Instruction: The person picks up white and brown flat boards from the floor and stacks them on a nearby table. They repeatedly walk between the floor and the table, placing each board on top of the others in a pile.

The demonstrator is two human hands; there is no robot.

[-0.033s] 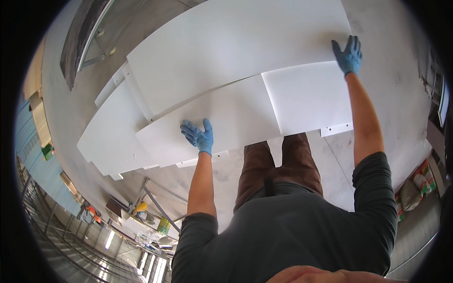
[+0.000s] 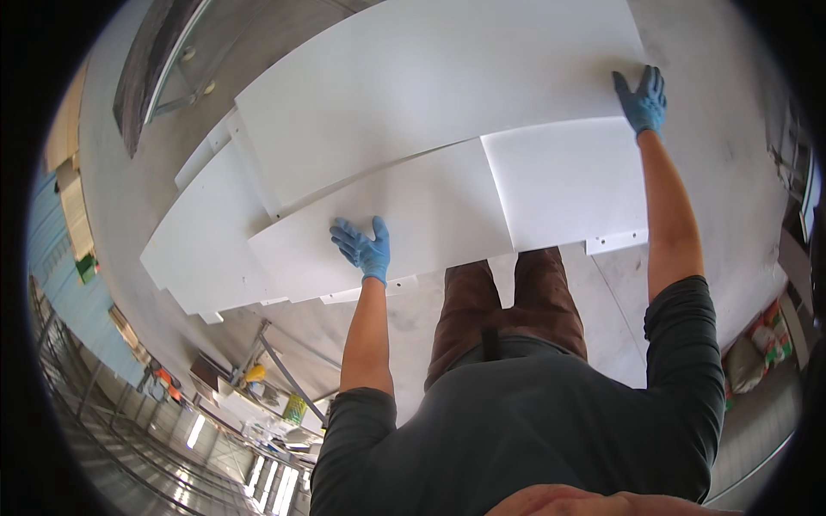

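Both gloved hands, left hand [image 2: 364, 248] and right hand [image 2: 642, 101], fingers spread flat on stacked white panels [image 2: 430, 103].

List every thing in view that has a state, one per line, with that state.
left hand: blue-gloved, open, flat on the lower white panel
right hand: blue-gloved, open, fingers spread at the big panel's right edge
lower white panel: lying flat, partly under the big panel
big white panel: lying flat, on top of the stack
square white panel: flat, butted against the lower panel
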